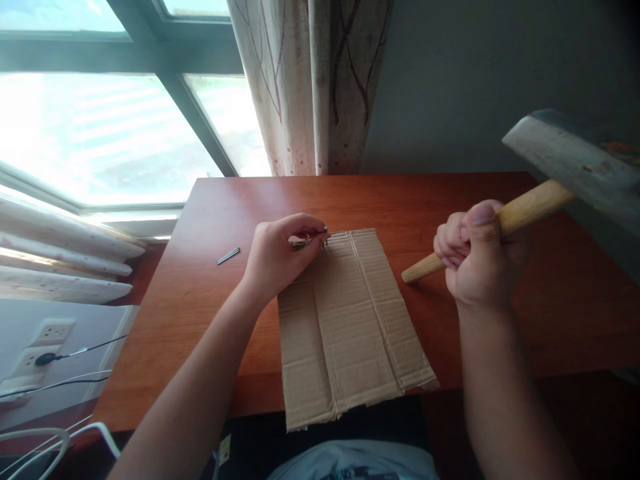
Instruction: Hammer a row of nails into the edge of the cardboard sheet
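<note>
In my raised right hand is a hammer, its wooden handle wrapped by my fingers and its large, worn metal head up at the right. My left hand rests by the far left corner of a sheet of corrugated cardboard. Its thumb and fingertips pinch a small nail at the cardboard's far edge; the nail's lower end is hard to make out. A shiny metal bit shows beneath the curled fingers, too small to name. Several loose nails lie left of that hand.
The cardboard lies on a reddish wooden table and overhangs its near edge. Behind stand a window and a patterned curtain. Cables and a wall socket are at the lower left. A grey wall rises at the back right.
</note>
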The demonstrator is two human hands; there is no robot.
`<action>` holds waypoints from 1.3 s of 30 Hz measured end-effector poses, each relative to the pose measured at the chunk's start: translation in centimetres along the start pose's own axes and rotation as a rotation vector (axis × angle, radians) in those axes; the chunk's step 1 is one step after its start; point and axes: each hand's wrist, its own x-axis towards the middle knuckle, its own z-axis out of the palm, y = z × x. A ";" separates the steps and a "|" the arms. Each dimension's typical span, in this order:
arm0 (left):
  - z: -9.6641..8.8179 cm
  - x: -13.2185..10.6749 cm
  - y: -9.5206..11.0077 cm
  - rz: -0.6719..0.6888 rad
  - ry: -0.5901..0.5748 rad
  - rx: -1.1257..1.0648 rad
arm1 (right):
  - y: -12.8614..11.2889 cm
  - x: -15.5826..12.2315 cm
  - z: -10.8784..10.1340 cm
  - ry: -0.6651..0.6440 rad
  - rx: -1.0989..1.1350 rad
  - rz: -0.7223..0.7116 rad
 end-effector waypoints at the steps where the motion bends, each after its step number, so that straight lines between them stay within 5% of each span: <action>1: 0.0 0.0 0.0 0.000 0.002 0.000 | 0.0 0.0 0.0 0.001 0.002 0.000; 31: 0.1 0.0 0.0 0.032 -0.012 0.019 | -0.3 -0.1 0.3 -0.013 -0.062 -0.006; 39: 0.1 0.0 -0.1 0.061 -0.016 0.003 | -0.8 -0.6 0.4 -0.218 -0.342 0.137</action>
